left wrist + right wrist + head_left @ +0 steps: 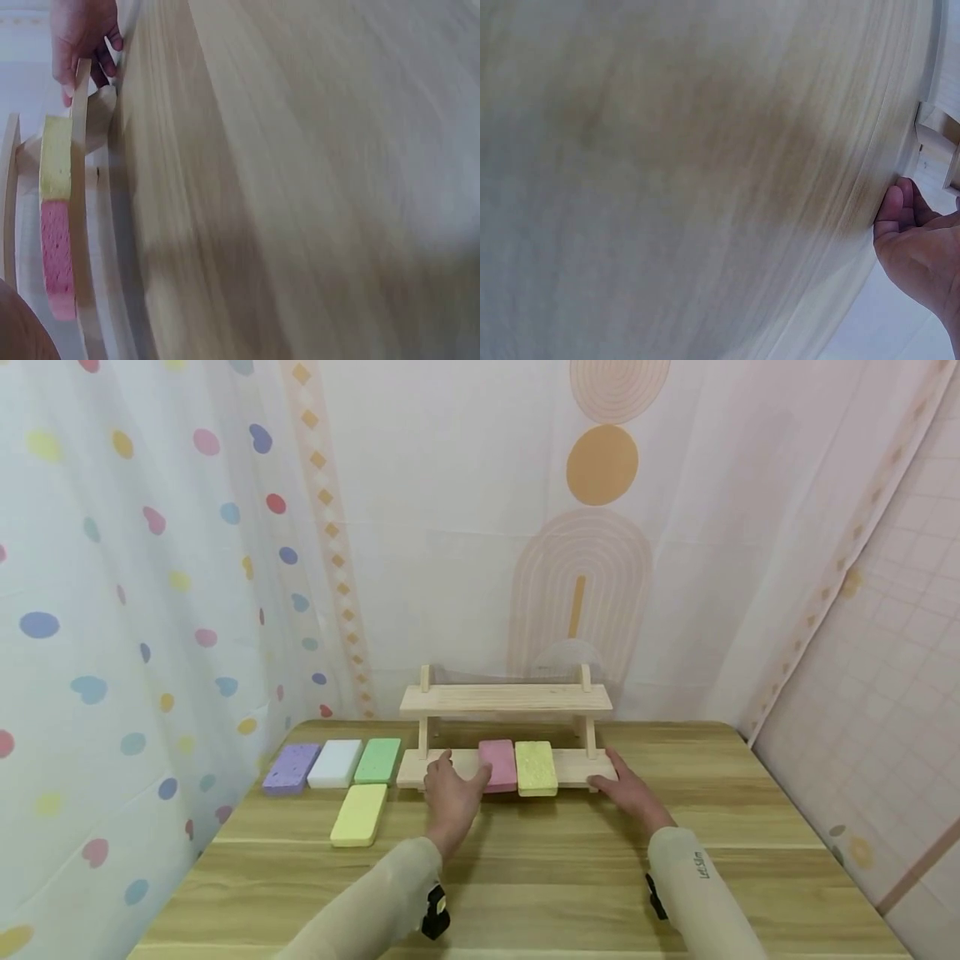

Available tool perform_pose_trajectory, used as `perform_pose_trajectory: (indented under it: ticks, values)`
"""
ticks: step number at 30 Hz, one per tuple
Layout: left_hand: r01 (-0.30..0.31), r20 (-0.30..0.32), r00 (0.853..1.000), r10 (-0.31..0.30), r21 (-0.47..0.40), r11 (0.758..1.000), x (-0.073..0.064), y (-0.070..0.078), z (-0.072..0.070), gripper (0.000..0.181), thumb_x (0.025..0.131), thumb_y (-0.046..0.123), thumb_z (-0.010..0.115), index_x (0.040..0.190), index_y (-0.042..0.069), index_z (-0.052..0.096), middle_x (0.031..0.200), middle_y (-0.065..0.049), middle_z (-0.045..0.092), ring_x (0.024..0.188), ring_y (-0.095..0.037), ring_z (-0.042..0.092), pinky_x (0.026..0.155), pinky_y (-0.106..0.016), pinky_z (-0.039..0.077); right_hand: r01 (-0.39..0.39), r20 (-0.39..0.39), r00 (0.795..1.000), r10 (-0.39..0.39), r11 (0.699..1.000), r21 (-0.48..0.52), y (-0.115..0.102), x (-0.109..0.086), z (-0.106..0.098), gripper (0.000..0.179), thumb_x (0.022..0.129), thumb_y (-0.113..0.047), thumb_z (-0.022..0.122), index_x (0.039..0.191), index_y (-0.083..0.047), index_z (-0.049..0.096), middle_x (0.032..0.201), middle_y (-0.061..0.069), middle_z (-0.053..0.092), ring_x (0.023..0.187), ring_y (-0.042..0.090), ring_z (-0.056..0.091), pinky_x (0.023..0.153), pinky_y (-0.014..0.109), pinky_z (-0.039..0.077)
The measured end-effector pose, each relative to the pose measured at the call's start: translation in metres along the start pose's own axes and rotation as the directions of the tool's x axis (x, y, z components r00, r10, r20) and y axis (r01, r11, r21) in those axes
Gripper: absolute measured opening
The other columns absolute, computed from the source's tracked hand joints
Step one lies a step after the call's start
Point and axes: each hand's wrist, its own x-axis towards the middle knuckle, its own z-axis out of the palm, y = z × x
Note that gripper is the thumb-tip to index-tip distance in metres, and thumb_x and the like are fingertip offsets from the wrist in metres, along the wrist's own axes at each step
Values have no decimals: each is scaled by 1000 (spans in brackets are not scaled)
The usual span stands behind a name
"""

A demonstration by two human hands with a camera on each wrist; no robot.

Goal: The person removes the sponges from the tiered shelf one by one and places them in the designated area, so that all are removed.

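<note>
A two-tier wooden shelf (506,697) stands at the back of the table. On its lower board a pink sponge (498,766) and a yellow sponge (536,768) lie side by side, their front ends jutting past the edge. My left hand (454,802) hovers over the left part of that board, fingers spread, thumb tip right at the pink sponge's left edge. At the other end, my right hand (630,793) grips the lower board's right end, thumb on top and fingers beneath it, as the left wrist view shows. Only a sliver of my left hand (22,330) enters that view.
Left of the shelf, a purple sponge (291,768), a white sponge (335,763) and a green sponge (378,761) lie in a row on the wooden table (570,885). Another yellow sponge (359,815) lies in front of the green one. A patterned curtain (450,527) hangs behind.
</note>
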Motion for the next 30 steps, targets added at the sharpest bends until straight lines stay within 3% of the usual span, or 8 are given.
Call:
perform_pose_trajectory:
  ticks: [8,14,30]
  values:
    - [-31,-38,999,31,13,999,-15,-3,25,78,83,39,78,141,-4,45,135,-24,46,126,-40,41,103,-58,33,10,2,1000,-10,1000,-20,2,1,0,84,100,-40,53,160,-9,2,161,27,5,145,48,9,114,63,14]
    - [-50,-80,995,52,27,998,-17,-3,37,76,80,36,81,138,-3,49,132,-24,48,124,-40,43,101,-56,36,15,-2,1000,-15,1000,-14,2,2,0,84,101,-40,53,159,-8,2,162,26,5,146,48,8,114,63,14]
    - [-49,-113,992,53,40,998,-15,-10,44,75,80,35,81,137,-2,50,130,-24,48,121,-38,43,100,-53,37,8,-10,1000,-8,1000,-22,5,5,0,85,100,-42,54,160,-9,3,161,27,7,146,47,8,114,62,13]
